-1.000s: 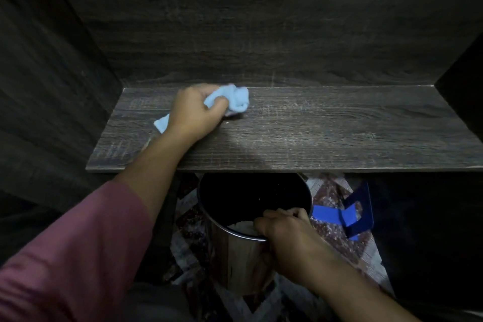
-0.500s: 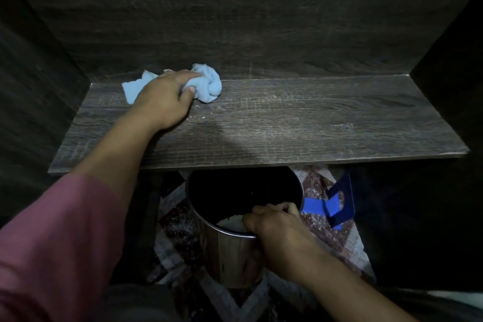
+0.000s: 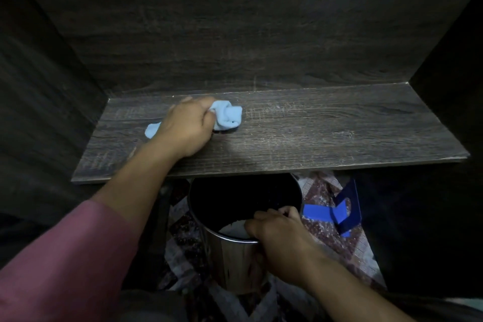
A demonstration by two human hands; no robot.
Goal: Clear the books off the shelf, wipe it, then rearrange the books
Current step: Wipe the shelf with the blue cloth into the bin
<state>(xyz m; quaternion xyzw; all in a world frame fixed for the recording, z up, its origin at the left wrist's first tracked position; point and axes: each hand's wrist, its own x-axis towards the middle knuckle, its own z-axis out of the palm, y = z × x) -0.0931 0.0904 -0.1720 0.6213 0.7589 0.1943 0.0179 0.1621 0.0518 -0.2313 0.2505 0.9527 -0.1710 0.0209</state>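
Head view: dark wood-grain shelf (image 3: 339, 123), pale scuffs; patterned floor (image 3: 347, 251) below.

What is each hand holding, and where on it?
The left hand grips the bunched blue cloth around its middle, on the shelf. The right hand grips the metal bin by its near rim.

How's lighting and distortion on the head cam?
Head view: dim overall, with a brighter patch on the shelf beside the left hand and blue cloth; side walls nearly black; faint reflections on the metal bin gripped by the right hand; wide-angle lens splays the walls.
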